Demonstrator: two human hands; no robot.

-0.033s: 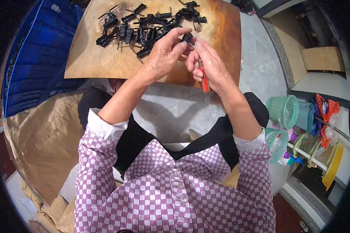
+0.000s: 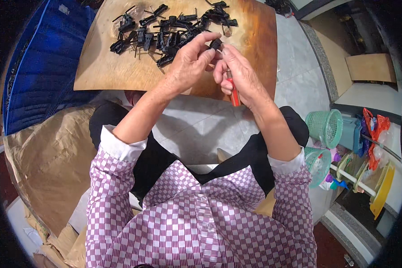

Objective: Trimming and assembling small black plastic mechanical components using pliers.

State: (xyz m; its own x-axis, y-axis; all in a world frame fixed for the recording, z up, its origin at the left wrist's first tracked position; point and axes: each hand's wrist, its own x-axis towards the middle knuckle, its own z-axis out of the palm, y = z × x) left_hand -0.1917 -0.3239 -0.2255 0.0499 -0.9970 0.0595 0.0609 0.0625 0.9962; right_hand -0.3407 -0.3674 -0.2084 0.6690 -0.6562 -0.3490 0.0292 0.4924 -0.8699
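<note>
Near to far: checked purple-white shirt at the bottom, both forearms rise to centre-top of the frame. Left hand (image 2: 190, 60) pinches a small black plastic part (image 2: 215, 43) between thumb and fingertips, closed on it. Right hand (image 2: 239, 73) is wrapped shut around a red-handled tool (image 2: 233, 93); the handle end pokes out below the fist, the tip is hidden near the part, so I cannot tell if it touches. Both are held above the near edge of the wooden board (image 2: 120, 71).

Handling, as a guess: the part looks light, stiff and moulded, with thin prongs that may snap or snag; best pinched on the thicker body, not the prongs. Small and smooth, so easy to drop. The tool looks rigid and light; hold it on the red handle.

Behind the hands a pile of black parts (image 2: 165, 31) lies tangled on the board at upper centre, so a pull on one likely drags its neighbours.

Packaging and the like: crumpled brown paper (image 2: 44, 165) at lower left; blue fabric or sheet (image 2: 40, 67) at upper left; green mesh basket (image 2: 324, 127) at right; red plastic bag (image 2: 374, 127) at far right; yellow curved thing (image 2: 383, 190) at lower right; flat cardboard piece (image 2: 370, 67) at upper right. No labels readable
</note>
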